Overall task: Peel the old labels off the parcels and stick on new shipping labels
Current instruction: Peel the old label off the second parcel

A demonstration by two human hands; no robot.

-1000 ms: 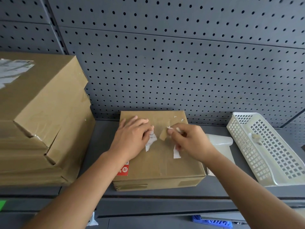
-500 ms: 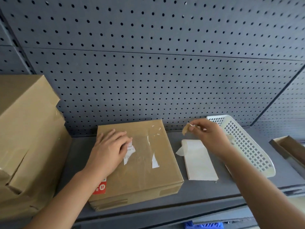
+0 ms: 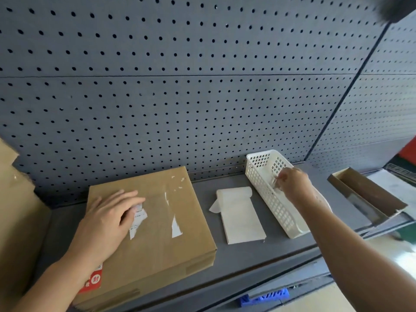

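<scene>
Brown cardboard makes up the flat parcel (image 3: 157,224), which lies on the grey shelf (image 3: 236,257) in front of a dark pegboard wall (image 3: 202,86). The left hand (image 3: 108,221) lies flat on the parcel's top with its fingers straight and relaxed, grasping nothing. Its fingertips cover the upper part of a torn white label remnant (image 3: 137,224). A second white sliver of old label (image 3: 176,226) is stuck further right on the same face, with tiny flecks near the far corner. A red sticker (image 3: 94,280) sits on the parcel's near-left edge beside the forearm.

The right hand (image 3: 292,184) reaches into the white perforated basket (image 3: 267,199), its fingertips bunched together and pinching a small pale scrap (image 3: 273,181). That spot is blurred, so the scrap's shape is unclear.

Between parcel and basket, a stack of blank white labels (image 3: 242,219) lies flat on the shelf, touching neither. A larger cardboard box (image 3: 13,199) stands at the left edge, and an open brown tray-like box (image 3: 364,194) sits to the right of the basket.
</scene>
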